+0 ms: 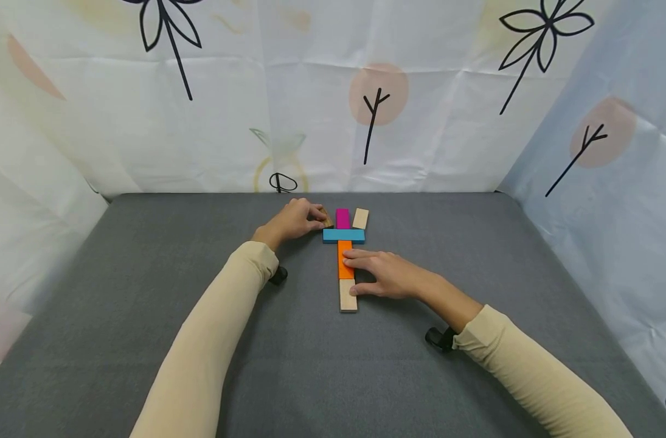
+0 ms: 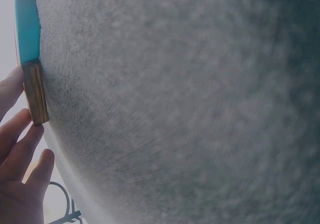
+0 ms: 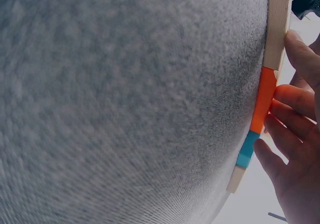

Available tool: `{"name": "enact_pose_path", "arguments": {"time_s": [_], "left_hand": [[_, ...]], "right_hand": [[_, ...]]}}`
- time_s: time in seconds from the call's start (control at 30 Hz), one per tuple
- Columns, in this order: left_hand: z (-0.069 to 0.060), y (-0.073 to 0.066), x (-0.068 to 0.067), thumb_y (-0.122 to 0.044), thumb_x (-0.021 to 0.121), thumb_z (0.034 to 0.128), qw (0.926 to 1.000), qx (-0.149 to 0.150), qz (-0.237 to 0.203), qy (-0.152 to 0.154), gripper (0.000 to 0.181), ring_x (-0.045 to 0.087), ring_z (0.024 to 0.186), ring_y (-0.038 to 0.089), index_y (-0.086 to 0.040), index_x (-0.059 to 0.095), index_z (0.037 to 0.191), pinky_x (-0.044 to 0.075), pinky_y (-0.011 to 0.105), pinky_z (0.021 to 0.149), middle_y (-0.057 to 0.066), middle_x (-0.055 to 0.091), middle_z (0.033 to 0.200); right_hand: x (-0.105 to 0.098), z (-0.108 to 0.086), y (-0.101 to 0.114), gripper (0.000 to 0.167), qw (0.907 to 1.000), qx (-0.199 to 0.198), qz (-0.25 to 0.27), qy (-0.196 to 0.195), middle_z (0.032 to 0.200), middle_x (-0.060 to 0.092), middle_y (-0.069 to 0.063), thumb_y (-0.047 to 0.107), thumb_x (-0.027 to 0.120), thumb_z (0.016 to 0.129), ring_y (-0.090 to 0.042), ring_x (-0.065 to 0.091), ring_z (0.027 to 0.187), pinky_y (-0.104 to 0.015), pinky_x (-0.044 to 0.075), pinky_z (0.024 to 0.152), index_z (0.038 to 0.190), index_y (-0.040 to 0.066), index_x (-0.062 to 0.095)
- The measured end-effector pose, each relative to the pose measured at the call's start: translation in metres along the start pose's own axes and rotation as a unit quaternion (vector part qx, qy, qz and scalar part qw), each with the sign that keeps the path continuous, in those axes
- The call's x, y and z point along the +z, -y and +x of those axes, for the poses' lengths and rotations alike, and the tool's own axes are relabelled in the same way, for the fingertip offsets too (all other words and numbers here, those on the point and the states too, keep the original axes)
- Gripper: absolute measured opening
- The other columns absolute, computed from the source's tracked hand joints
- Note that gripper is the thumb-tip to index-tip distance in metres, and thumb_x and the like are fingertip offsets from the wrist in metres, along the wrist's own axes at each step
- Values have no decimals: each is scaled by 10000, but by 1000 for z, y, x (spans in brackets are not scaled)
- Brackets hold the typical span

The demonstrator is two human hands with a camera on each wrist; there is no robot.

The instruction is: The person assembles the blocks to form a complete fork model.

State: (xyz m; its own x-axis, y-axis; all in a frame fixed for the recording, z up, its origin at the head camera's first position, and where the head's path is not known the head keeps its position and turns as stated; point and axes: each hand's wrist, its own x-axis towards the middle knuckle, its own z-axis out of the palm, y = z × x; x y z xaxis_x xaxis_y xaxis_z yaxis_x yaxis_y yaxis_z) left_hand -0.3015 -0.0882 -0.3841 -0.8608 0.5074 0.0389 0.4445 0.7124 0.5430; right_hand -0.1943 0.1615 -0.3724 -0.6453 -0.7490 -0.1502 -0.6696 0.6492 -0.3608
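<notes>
Flat wooden blocks form a figure on the grey table. A blue block [image 1: 343,236] lies crosswise, with a magenta block [image 1: 342,218] above it. Below it an orange block [image 1: 345,260] and a pale wood block [image 1: 348,296] line up end to end. My left hand [image 1: 295,220] pinches a brown wood block [image 2: 35,92] between thumb and fingers, slanted against the blue block's left end. Stretched out from the right, my right hand [image 1: 390,275] rests its fingertips on the orange block and its thumb on the lower pale block.
A second pale block [image 1: 360,218] slants above the blue block's right end. Behind the grey table [image 1: 146,304] hangs a white printed cloth [image 1: 311,97], which also runs along both sides. Each wrist wears a black camera strap [image 1: 441,339].
</notes>
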Motion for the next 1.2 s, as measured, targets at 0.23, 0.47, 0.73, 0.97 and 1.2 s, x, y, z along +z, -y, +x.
{"name": "enact_pose_path", "arguments": {"time_s": [0.23,0.47,0.73,0.97,1.2], "left_hand": [[0,1,1,-126,714,931,10000,-48,-80,-30,274,516,1320,316,-34,733,1189,408,452,1078,144,564,1405],[-1,0,0,-131,717,930,10000,-53,-57,1,266,514,1323,315,-35,741,1177,400,463,1083,138,576,1398],[-1,-1,0,-131,705,937,9999,23,99,91,259,548,1280,310,-23,742,1170,427,449,1059,143,590,1386],[-2,-3,-2,-136,676,958,9995,56,195,221,265,563,1253,305,-26,731,1192,432,452,1054,144,598,1374],[-8,2,-8,-203,599,1008,9982,-174,569,34,352,485,1338,338,-73,648,1332,390,491,1085,162,513,1461]], "right_hand": [[-1,0,1,678,10000,12,26,7,1580,368,-92,441,648,954,-281,361,1440,-529,329,1122,1479,49,477],[-1,0,1,682,10000,20,0,28,1582,365,-89,445,644,956,-275,354,1445,-521,326,1126,1484,50,471],[0,-1,2,685,10000,61,-55,14,1590,349,-93,456,629,963,-278,345,1450,-504,327,1130,1491,53,461],[-1,0,4,691,9989,-24,-469,-7,1569,383,-108,476,623,960,-294,338,1452,-514,291,1149,1478,43,475],[-4,-2,-2,740,9970,-55,-681,-358,1580,363,-110,512,609,959,-285,340,1451,-537,266,1153,1528,83,407]]}}
